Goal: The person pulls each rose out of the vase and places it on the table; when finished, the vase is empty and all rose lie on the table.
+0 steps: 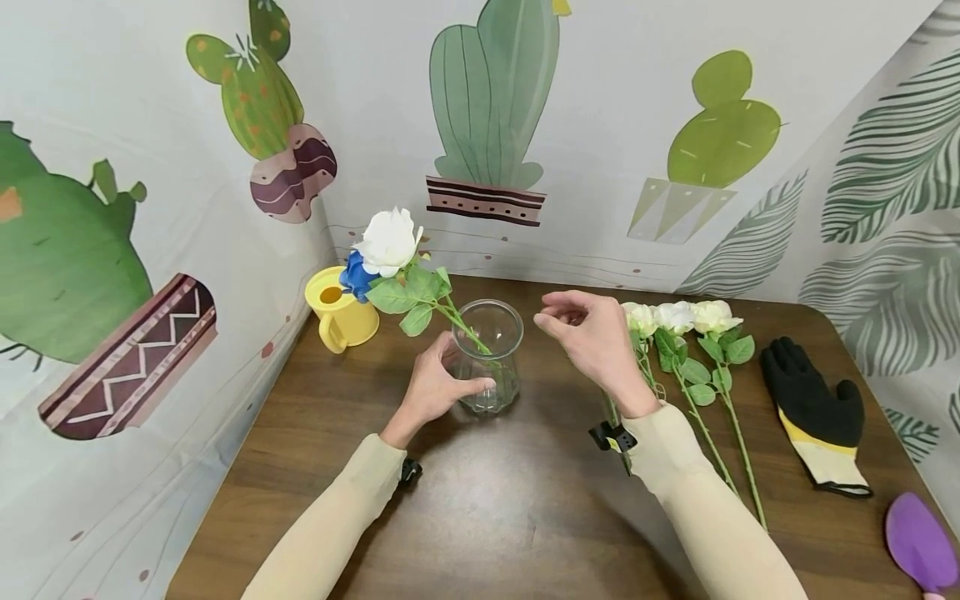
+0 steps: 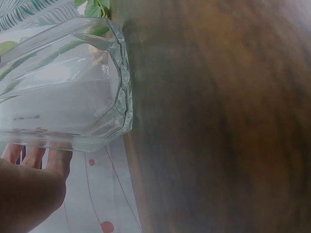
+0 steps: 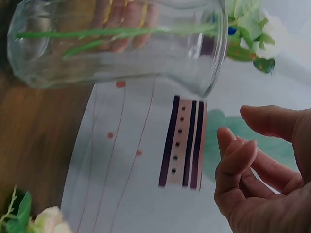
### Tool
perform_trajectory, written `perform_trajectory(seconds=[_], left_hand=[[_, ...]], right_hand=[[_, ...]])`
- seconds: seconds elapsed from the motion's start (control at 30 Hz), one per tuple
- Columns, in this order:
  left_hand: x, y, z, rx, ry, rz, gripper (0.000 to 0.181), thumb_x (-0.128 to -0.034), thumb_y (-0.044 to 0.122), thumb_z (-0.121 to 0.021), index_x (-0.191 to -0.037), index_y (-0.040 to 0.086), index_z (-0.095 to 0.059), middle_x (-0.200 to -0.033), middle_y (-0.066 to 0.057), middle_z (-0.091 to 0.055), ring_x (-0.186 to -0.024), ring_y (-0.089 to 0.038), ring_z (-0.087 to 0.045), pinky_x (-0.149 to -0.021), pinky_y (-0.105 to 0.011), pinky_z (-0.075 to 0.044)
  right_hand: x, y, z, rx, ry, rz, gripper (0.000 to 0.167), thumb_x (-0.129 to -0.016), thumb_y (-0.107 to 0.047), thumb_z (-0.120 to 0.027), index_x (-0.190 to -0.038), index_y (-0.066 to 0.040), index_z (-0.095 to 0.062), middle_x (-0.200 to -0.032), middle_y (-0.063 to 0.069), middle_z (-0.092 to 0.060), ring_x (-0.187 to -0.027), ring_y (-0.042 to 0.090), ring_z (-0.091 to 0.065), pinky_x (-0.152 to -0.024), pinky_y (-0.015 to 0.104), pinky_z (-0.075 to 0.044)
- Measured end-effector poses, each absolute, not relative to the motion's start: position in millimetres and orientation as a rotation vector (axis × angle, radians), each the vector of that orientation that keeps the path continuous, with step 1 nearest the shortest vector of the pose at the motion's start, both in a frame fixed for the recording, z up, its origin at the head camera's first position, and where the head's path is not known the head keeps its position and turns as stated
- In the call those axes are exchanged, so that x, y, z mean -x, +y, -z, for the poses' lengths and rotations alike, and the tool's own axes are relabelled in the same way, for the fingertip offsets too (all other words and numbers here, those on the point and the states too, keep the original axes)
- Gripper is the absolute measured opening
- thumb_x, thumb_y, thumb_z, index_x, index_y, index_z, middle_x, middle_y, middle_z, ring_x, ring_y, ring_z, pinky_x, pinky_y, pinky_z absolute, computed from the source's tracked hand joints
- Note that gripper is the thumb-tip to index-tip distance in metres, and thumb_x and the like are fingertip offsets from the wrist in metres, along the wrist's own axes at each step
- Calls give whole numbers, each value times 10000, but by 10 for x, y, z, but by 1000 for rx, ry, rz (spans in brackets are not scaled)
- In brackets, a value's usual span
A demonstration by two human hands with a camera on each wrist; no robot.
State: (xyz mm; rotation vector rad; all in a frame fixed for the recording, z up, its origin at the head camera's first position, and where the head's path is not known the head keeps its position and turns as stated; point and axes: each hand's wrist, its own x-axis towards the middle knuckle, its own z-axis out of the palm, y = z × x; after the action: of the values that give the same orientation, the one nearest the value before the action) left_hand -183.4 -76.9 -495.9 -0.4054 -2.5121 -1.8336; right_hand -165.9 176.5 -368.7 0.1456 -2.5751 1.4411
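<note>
A clear glass vase (image 1: 501, 385) stands upright on the wooden table. My left hand (image 1: 437, 382) holds it from the left side, thumb across the front and fingers behind the glass. Out of its mouth, tilted to the left, lean a white rose (image 1: 390, 242) and a blue rose (image 1: 358, 277); green stems (image 3: 121, 33) run down inside the glass in the right wrist view. To the right of the rim, apart from it, my right hand (image 1: 596, 337) hovers with loosely bent fingers and nothing in them.
White roses (image 1: 675, 318) with long stems lie right of the vase, partly behind my right forearm. Farther right are a black and yellow glove (image 1: 817, 408) and a purple scoop-like tool (image 1: 921, 542). A yellow watering can (image 1: 352, 321) stands at the back left, before a cactus-print cloth (image 1: 600, 125).
</note>
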Motion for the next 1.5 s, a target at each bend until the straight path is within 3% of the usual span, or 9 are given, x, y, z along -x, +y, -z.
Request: perform_trajectory(seconds=[0.33,0.7,0.97,1.5], left_hand=[[1825,-768,4956,409,-2509,1835,664,-760,185,-1015,-1317,134,-659,-1337,-89,-771,-1332,-282,-708,-1194,-527,-537],[1824,-774,4942,410,-2553,1759,672,-752,233,-1021,-1311,166,-655,-1348,-70,-775,-1327,-276,-704,-1163,-539,-555],[1822,-776,4944,414,-2560,1746,682,-756,237,-1019,-1328,168,-654,-1374,-71,-767,-1348,-280,-692,-1174,-537,-547],[1823,-790,4959,403,-2563,1756,678,-751,245,-1022,-1318,175,-657,-1386,-64,-765,-1363,-280,-682,-1178,-543,-543]], right_hand=[[1776,1393,3557,-295,-2607,-1462,240,-954,-131,-840,-1180,-51,-825,-997,132,-839,-812,199,-715,-670,191,-510],[1912,1071,3561,-466,-2667,-1420,215,-970,-153,-827,-1166,-64,-831,-984,92,-838,-843,204,-741,-676,234,-544],[2006,940,3585,-575,-2707,-1391,211,-990,-144,-799,-1182,-62,-827,-1007,90,-847,-866,196,-772,-747,258,-578],[2066,893,3615,-588,-2740,-1425,157,-1006,-122,-781,-1139,-56,-833,-1042,100,-843,-893,205,-766,-761,256,-584]])
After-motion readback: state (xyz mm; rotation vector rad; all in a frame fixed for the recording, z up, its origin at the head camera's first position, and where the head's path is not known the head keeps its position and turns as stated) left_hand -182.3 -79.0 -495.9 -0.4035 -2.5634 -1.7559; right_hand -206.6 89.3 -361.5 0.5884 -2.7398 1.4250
